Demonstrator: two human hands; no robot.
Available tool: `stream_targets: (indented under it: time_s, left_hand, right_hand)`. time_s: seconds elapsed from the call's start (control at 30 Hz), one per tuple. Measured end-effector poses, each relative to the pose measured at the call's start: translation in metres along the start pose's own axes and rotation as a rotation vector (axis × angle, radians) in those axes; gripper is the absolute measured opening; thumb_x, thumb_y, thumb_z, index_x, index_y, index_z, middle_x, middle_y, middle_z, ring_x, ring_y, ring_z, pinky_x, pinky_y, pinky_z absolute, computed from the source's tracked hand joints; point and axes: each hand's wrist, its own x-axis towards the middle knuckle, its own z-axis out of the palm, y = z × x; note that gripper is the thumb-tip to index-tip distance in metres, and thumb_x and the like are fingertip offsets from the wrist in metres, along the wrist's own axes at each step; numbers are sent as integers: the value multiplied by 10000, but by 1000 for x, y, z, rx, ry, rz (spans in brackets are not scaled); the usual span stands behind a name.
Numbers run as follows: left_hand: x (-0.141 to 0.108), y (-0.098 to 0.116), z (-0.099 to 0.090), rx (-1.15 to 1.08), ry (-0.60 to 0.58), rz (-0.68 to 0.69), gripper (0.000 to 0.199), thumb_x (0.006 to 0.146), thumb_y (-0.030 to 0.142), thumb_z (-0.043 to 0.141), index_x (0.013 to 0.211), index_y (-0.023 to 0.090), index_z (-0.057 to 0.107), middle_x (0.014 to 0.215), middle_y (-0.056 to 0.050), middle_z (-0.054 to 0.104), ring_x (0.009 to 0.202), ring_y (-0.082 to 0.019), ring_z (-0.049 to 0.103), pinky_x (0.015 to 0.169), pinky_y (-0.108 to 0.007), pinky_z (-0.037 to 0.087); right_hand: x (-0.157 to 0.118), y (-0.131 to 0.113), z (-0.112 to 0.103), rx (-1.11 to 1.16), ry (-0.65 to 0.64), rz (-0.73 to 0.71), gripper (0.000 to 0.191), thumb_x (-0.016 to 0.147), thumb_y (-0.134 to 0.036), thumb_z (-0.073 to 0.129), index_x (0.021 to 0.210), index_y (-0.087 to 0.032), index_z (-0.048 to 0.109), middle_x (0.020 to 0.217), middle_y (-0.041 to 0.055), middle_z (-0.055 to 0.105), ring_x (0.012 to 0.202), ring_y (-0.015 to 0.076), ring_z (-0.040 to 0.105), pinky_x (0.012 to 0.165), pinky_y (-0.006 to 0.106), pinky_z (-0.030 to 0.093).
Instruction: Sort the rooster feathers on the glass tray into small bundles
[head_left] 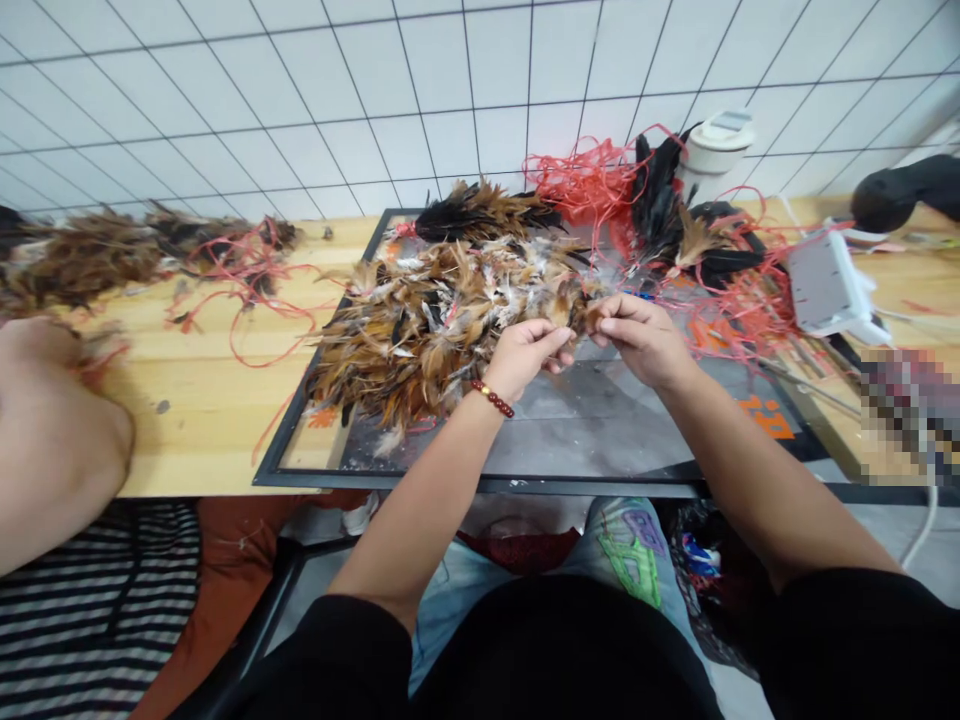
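A large heap of brown and black feathers point(420, 330) covers the left part of a dark-framed board point(585, 425). At the heap's right edge, my left hand point(529, 355), below which a beaded bracelet sits on the wrist, pinches the brown feathers. Close beside it, my right hand point(637, 335) has its thumb and fingers pressed together on the same small bunch of brown feathers point(581, 305). The fingers partly cover this bunch. A bundle of dark feathers point(480, 212) tied with pink string lies at the heap's back.
Tangled pink string point(589, 185) lies at the back near black feathers point(656, 195) and a lidded white cup point(716, 150). A white device point(836, 280) stands on the right. At left are more feathers point(105, 250) and another person's arm point(56, 430).
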Motion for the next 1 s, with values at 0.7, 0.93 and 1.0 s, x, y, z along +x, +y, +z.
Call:
stream_targets:
  time_s: [0.7, 0.93, 1.0]
  left_hand:
    - [4, 3, -4, -256, 164, -8, 111, 840, 191, 716, 785, 126, 645, 777, -23, 726, 563, -47, 576, 530, -175, 420]
    - [4, 2, -4, -226, 174, -40, 127, 825, 201, 738, 778, 117, 656, 770, -33, 726, 605, -55, 616, 608, -181, 476]
    - [3, 1, -3, -216, 162, -80, 125, 831, 197, 733, 776, 111, 661, 747, -39, 722, 626, -70, 644, 650, -194, 502]
  right_hand:
    - [0, 1, -27, -616, -607, 57, 111, 735, -307, 758, 791, -211, 752, 775, 12, 688, 689, 134, 579, 674, 282, 450]
    - [2, 1, -11, -117, -159, 192, 369, 721, -516, 799, 759, -186, 638, 691, -2, 646, 601, 106, 554, 589, 256, 463]
    - [2, 1, -4, 39, -24, 258, 432, 679, -551, 826, 746, -184, 609, 694, 5, 653, 583, 98, 560, 565, 246, 467]
